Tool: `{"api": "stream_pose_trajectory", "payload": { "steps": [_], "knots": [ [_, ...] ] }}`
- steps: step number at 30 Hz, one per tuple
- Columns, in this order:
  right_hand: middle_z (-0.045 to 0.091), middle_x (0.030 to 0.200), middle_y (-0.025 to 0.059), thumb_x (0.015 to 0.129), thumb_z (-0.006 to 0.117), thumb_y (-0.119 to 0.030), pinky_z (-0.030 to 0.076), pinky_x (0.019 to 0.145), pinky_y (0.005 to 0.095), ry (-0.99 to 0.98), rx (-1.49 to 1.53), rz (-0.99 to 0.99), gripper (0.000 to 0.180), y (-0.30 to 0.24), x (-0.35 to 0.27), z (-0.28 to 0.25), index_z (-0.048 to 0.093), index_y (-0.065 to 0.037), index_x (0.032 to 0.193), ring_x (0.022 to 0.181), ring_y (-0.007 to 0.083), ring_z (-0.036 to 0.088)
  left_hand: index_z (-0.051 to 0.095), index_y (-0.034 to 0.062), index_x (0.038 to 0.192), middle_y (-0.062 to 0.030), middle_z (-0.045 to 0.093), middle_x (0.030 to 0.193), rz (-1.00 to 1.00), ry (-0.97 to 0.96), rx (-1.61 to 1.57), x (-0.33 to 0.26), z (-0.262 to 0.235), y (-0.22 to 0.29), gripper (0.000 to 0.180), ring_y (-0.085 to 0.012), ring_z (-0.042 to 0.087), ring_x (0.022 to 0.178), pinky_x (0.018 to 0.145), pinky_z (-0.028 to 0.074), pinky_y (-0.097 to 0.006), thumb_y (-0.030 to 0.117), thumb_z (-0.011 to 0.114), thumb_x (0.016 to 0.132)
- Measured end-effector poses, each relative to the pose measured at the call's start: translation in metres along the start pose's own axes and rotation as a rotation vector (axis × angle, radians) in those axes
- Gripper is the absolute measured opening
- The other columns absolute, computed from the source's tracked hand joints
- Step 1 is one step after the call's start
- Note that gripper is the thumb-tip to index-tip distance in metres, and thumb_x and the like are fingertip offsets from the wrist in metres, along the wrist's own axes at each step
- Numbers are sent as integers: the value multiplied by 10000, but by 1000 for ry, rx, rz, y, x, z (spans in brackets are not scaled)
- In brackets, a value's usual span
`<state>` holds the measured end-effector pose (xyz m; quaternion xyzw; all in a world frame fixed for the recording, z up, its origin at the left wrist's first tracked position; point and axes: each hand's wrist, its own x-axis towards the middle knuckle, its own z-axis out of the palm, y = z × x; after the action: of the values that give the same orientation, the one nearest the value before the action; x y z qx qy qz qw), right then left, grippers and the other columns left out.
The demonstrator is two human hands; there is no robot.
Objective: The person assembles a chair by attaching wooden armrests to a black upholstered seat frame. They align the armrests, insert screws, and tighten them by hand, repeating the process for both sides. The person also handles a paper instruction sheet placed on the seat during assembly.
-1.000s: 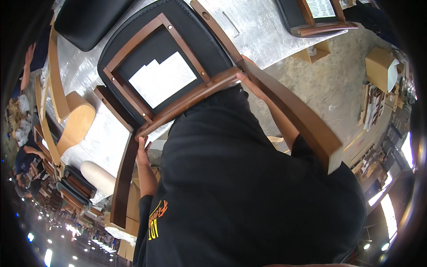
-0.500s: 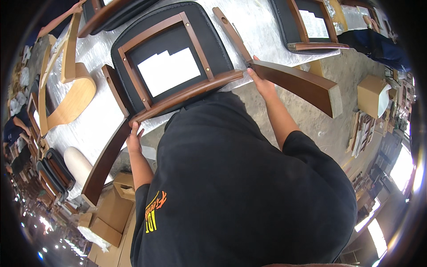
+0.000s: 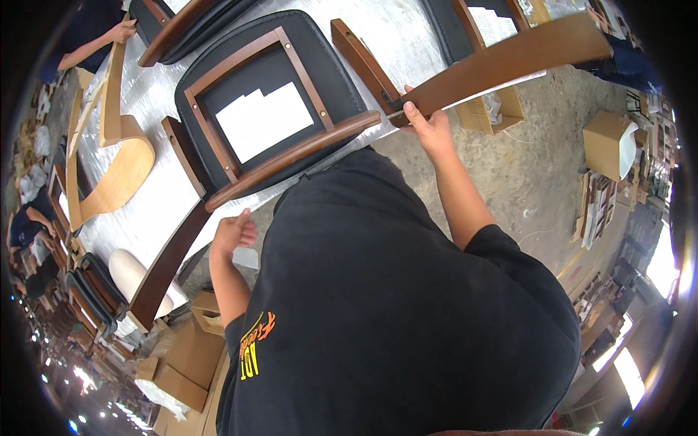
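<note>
Two bare hands work at an upturned chair seat (image 3: 265, 120), black-padded with a brown wooden frame and a white paper label on its underside, lying on a wrapped workbench (image 3: 153, 196). Leftmost, beyond the reach of either hand, a co-worker's forearm (image 3: 94, 43) holds pale bentwood parts (image 3: 109, 174) on the same bench. Below the left hand (image 3: 233, 234), a dark curved chair leg (image 3: 171, 265) slopes down and away from the seat's near corner. The left hand hovers just under the front rail (image 3: 291, 154), fingers loosely curled and holding nothing, apparently ready to steady the frame. Right of it, the rail runs up toward the right hand (image 3: 429, 127), which is closed around the lower end of a second leg (image 3: 502, 62), a long brown piece. That piece extends up and to the right from the grip, lifted off the bench, probably so its end can be lined up with the seat's corner joint. Cardboard boxes (image 3: 607, 142) stand on the concrete floor farther right. The person's black shirt hides the bench edge and everything beneath the arms; the joint under the right thumb cannot be made out, and the far seats are cut off by the rim.
</note>
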<state>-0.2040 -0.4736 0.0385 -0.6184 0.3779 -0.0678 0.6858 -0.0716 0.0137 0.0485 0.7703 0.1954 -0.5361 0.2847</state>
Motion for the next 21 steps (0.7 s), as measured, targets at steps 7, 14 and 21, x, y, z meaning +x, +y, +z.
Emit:
{"api": "stream_pose_trajectory", "payload": {
  "steps": [7, 14, 21],
  "knots": [
    [521, 1495, 237, 993, 696, -474, 630, 903, 462, -237, 299, -86, 851, -80, -39, 50, 308, -43, 1616, 1217, 314, 652, 709, -16, 881, -50, 680, 759, 926, -123, -76, -86, 91, 204, 484, -120, 601, 670, 640, 506, -290, 397, 554, 1080],
    [496, 1536, 226, 997, 706, -444, 560, 1013, 412, -255, 291, -273, 861, -104, -49, 69, 272, -69, 1640, 1310, 283, 585, 731, -39, 956, -238, 698, 794, 1103, 17, 360, -124, 129, 277, 376, -425, 680, 751, 731, 538, -458, 304, 588, 1014],
    [502, 1545, 184, 972, 753, -410, 400, 1157, 387, -192, 121, -416, 836, -95, -48, 54, 349, -55, 1612, 1405, 233, 481, 722, -20, 933, -202, 713, 777, 1224, 156, 354, -115, 149, 273, 289, -373, 700, 749, 726, 538, -434, 250, 641, 999]
  ]
}}
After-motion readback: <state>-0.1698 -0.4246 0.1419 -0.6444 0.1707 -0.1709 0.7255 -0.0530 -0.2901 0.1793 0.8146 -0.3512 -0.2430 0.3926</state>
